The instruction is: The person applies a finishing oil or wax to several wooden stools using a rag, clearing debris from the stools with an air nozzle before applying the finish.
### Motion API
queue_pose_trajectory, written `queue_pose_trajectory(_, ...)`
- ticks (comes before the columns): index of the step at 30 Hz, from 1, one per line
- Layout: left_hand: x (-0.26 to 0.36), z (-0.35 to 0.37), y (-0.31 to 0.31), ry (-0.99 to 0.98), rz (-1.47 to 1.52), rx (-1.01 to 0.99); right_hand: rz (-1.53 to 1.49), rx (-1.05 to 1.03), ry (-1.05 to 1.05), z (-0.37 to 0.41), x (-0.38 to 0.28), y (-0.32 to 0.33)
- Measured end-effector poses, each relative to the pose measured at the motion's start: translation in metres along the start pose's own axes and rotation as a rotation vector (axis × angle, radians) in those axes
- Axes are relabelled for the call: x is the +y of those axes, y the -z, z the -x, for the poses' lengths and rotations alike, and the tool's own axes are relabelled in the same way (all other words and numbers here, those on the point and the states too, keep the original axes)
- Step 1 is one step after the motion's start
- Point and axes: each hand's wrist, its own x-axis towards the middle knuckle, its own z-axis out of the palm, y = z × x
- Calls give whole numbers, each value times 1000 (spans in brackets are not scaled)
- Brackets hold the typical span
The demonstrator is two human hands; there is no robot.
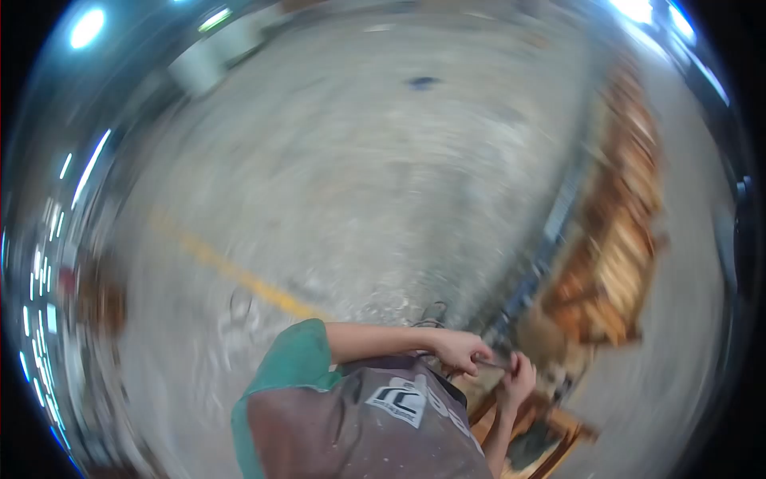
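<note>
My left hand (461, 351) reaches across from the green sleeve, its fingers closed on one end of a thin dark strip-like piece (496, 362). At the other end, my right hand (520, 380) pinches the same piece between thumb and fingers. What kind of thing it is, blur and small size do not show. Both hands are close together in front of the dark apron (335, 423), near the wooden pieces at the right.
A long row of brown wooden pieces (618, 263) runs along a dark blue rail (523, 291) on my right. More wood (570, 427) lies beside my right forearm. A yellow line (263, 291) crosses the concrete floor (343, 168). Pale cylindrical containers (199, 68) stand far left.
</note>
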Motion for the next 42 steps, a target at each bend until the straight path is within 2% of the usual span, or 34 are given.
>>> queue_pose_trajectory(1, -43, 25, 0, 58, 171, 32, 19, -39, -19, -8, -9, -21)
queue_pose_trajectory(2, -74, 54, -1, 93, 351, 42, -21, -114, 91, -19, -27, -43)
queue_pose_trajectory(5, -120, 142, 1, -19, 489, 332, -105, -356, 301, -47, -97, -120)
queue_pose_trajectory(6, -128, 174, 2, 24, 447, 502, -147, -545, 274, -53, -123, -150)
queue_pose_trajectory(7, -137, 196, 5, 13, 457, 566, -181, -730, 241, -65, -143, -173)
queue_pose_trajectory(10, -205, 288, 24, 216, 322, 910, -244, -1128, 307, -60, -222, -286)
queue_pose_trajectory(11, -221, 322, 32, 216, 319, 957, -397, -1359, 63, -52, -267, -313)
queue_pose_trajectory(12, -238, 360, 43, 243, 195, 1093, -503, -1513, -101, -40, -297, -351)
queue_pose_trajectory(13, -253, 396, 54, 273, 66, 1218, -558, -1594, -278, -23, -322, -388)
queue_pose_trajectory(14, -262, 428, 66, 411, 95, 1252, -566, -1657, -314, -6, -351, -418)
queue_pose_trajectory(15, -270, 458, 76, 417, 103, 1278, -685, -1732, -368, 14, -378, -446)
queue_pose_trajectory(17, -285, 525, 89, 727, -45, 1385, -827, -1803, -613, 56, -434, -494)
queue_pose_trajectory(21, -343, 621, 105, 895, -122, 1416, -779, -1955, -787, 100, -509, -573)
queue_pose_trajectory(23, -373, 669, 108, 973, -40, 1371, -487, -2122, -669, 107, -541, -613)
queue_pose_trajectory(24, -391, 687, 106, 981, -30, 1368, -487, -2210, -635, 103, -558, -638)
queue_pose_trajectory(25, -410, 709, 106, 952, -19, 1406, -486, -2222, -631, 99, -577, -663)
queue_pose_trajectory(27, -436, 762, 121, 938, -32, 1462, -349, -2269, -350, 84, -635, -717)
queue_pose_trajectory(29, -442, 811, 149, 633, 693, 1632, -391, -2314, -309, 73, -680, -780)
queue_pose_trajectory(30, -450, 835, 171, 627, 681, 1663, -438, -2336, -204, 64, -712, -807)
queue_pose_trajectory(32, -455, 880, 199, 460, 945, 1836, -435, -2343, 39, 49, -786, -855)
queue_pose_trajectory(33, -451, 900, 216, 471, 965, 1868, -416, -2380, 53, 43, -825, -872)
queue_pose_trajectory(35, -447, 943, 263, 103, 1042, 2000, -476, -2439, -40, 28, -898, -901)
queue_pose_trajectory(39, -445, 1029, 339, -72, 1056, 2024, -471, -2529, -11, -3, -1034, -954)
queue_pose_trajectory(41, -476, 1066, 364, -64, 948, 1987, -433, -2563, -28, -12, -1073, -1002)
queue_pose_trajectory(42, -497, 1082, 375, -252, 931, 1932, -418, -2578, -6, -16, -1090, -1020)
